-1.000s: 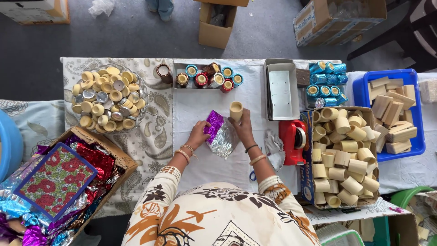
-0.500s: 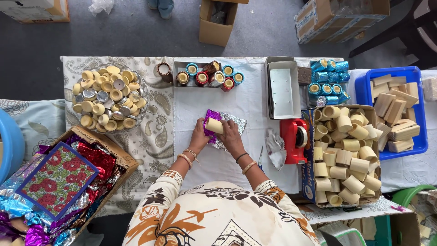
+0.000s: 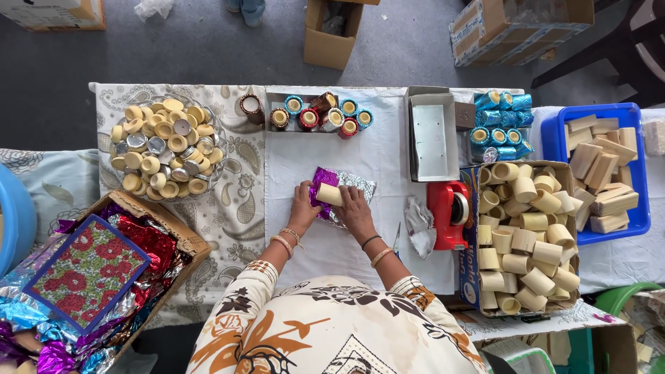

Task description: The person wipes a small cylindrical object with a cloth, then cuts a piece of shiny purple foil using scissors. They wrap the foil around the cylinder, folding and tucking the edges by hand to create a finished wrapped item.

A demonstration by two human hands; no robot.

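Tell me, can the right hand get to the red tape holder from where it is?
Probably yes. The right hand rests on the foil sheet and the cream tube, and the red tape holder stands just to its right. Only a crumpled foil scrap lies low between them.

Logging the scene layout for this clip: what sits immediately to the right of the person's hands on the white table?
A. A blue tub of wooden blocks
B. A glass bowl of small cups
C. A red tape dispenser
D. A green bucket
C. The red tape dispenser stands just right of the right hand, which with the left hand presses a cream tube onto the purple foil sheet.
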